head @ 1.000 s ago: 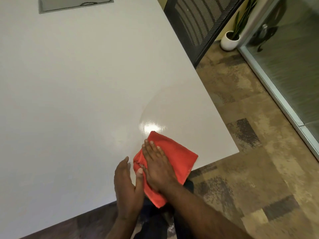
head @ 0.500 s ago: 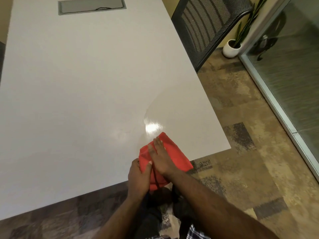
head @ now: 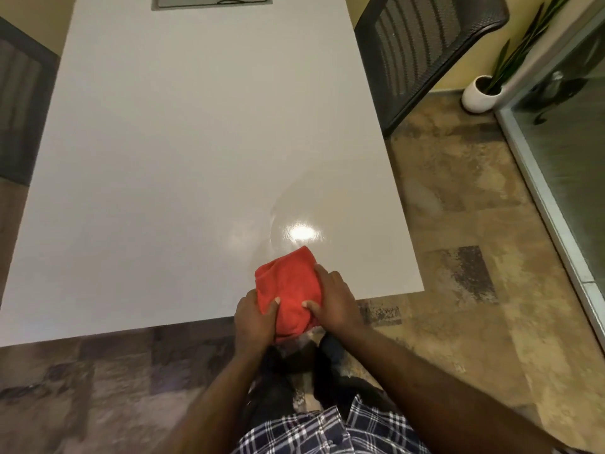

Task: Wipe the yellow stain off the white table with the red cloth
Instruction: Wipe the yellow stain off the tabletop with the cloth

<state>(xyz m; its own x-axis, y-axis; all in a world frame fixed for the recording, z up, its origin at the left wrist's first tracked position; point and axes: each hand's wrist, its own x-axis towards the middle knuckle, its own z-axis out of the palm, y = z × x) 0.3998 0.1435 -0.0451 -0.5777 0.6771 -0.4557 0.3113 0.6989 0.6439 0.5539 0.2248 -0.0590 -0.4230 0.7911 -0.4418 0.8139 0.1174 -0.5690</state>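
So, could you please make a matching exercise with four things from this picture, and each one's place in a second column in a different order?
Things:
1. red cloth
2. black mesh chair
3. small white plant pot
4. grey rectangular hatch

Places:
A. on the floor beside the glass wall
B. at the table's near edge, between both hands
C. set into the table's far end
D. beside the table's right edge

Pairs: 1-B, 2-D, 3-A, 4-C
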